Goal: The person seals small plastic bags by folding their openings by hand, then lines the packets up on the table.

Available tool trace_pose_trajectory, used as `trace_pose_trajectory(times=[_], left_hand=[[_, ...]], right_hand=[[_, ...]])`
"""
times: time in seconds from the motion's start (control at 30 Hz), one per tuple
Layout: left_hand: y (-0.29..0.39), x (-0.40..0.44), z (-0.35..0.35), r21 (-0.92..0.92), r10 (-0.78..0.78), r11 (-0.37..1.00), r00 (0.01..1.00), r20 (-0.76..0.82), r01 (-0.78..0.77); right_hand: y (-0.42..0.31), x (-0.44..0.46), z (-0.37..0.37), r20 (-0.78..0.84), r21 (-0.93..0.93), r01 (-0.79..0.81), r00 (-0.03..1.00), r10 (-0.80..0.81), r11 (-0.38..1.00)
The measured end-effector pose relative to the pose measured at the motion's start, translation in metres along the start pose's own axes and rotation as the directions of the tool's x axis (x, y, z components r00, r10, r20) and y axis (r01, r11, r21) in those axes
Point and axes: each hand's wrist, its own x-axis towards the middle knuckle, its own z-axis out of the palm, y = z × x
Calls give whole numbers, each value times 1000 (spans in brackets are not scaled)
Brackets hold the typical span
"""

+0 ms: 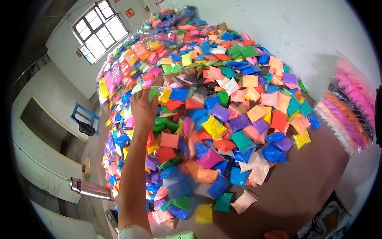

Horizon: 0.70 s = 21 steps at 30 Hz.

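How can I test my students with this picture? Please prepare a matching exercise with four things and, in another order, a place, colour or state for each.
Column 1
1. Left hand
2. Heap of packets
3. Flask
4. Blue frame

Column 2
A. Has something black hanging on it
B. Many colours, spread over a brown surface
C. At the end of a bare forearm stretched forward
D. Shiny and metallic-looking, to the left of the forearm

Right pairs: 1-C, 2-B, 3-D, 4-A.
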Motion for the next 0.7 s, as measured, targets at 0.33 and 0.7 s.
trace_pose_trajectory(times=[0.33, 0.7], left_hand=[[29, 5, 37, -12, 299, 953, 932, 208, -303], [51, -12, 26, -261, 355, 916, 918, 176, -304]], right_hand=[[0, 4, -2, -9, -11, -19, 1000, 19, 1000], [3, -2, 0, 33, -23, -27, 999, 28, 999]])
